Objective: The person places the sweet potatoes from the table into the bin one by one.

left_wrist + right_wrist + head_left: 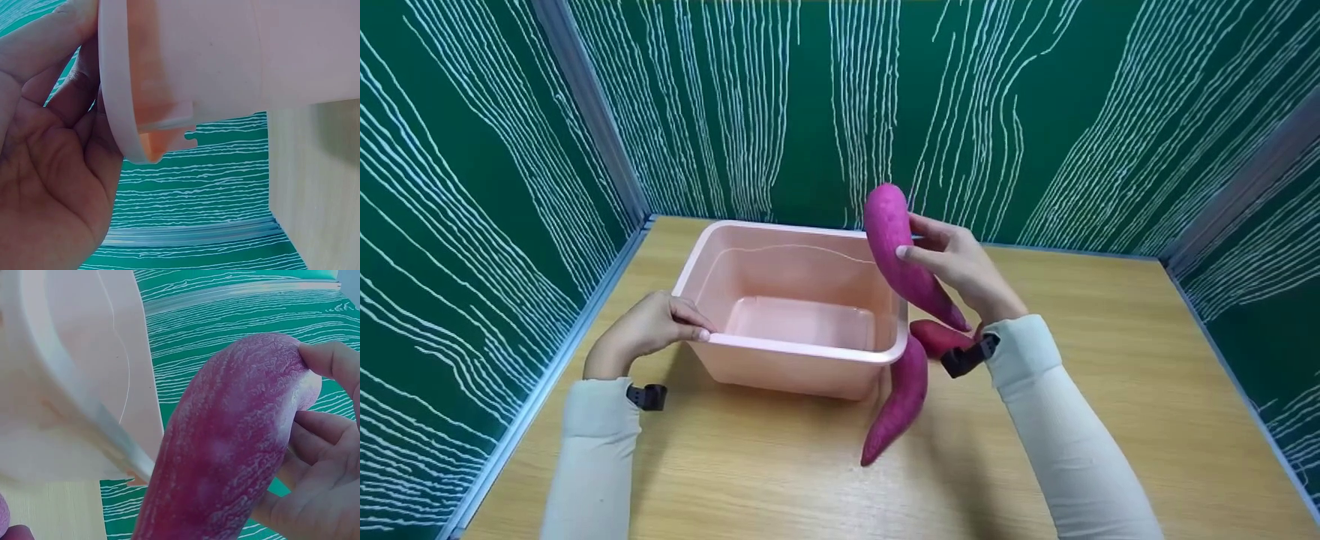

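Observation:
A light pink plastic bin (802, 375) stands on the table, its inside bare in the head view. My left hand (649, 330) grips its rim at the near left corner, thumb on top; the left wrist view shows the fingers behind the rim (115, 84). My right hand (967, 270) holds a curved purple sweet potato (894, 240) between thumb and fingers, upright and tilted, at the bin's right rim. In the right wrist view this sweet potato (225, 433) fills the middle. A second sweet potato (907, 394) lies against the bin's right side.
Beside it, a redder sweet potato-like piece (937, 339) is partly hidden by the right wrist and its black strap camera (969, 356). Green walls (810, 112) with white wavy lines enclose the wooden table (780, 480) at the back and sides.

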The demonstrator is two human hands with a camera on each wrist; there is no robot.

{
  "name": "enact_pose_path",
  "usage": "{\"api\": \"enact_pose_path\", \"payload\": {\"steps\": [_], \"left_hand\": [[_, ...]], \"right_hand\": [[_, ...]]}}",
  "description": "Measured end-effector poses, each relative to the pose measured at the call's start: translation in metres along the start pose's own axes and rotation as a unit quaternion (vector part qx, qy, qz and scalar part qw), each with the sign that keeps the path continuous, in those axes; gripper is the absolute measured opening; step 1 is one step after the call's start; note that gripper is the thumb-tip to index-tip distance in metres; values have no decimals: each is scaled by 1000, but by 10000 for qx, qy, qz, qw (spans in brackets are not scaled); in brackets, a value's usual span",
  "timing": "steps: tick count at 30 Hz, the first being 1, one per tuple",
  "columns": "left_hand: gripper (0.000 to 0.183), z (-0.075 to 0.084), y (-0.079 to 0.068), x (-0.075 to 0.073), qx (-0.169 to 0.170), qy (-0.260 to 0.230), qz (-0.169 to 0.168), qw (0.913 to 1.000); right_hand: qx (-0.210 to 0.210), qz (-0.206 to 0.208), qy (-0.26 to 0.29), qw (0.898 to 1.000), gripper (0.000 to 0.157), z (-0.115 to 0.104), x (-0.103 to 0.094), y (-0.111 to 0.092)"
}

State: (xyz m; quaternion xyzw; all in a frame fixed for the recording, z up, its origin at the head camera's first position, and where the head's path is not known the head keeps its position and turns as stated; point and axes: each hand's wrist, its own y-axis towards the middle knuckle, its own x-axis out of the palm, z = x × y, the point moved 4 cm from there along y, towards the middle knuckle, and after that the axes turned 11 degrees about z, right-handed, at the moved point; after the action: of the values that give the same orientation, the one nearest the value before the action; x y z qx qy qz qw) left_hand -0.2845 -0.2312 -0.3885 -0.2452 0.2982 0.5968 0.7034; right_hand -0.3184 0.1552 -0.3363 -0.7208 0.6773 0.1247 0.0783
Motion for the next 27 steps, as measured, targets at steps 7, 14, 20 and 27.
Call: {"api": "enact_pose_path", "payload": {"steps": [7, 14, 20, 27], "left_hand": [[19, 0, -1, 0, -100, -30, -10, 9999], [19, 0, -1, 0, -118, -69, -4, 9999], [16, 1, 0, 0, 227, 61, 2, 9997], [17, 0, 1, 1, 156, 62, -17, 9999]], "right_hand": [[-104, -123, 44, 9999, 72, -10, 10, 2], [-151, -211, 127, 9996, 72, -20, 22, 7], [-157, -363, 216, 9990, 66, -24, 32, 12], [-78, -441, 172, 9988, 63, -28, 40, 18]]}}
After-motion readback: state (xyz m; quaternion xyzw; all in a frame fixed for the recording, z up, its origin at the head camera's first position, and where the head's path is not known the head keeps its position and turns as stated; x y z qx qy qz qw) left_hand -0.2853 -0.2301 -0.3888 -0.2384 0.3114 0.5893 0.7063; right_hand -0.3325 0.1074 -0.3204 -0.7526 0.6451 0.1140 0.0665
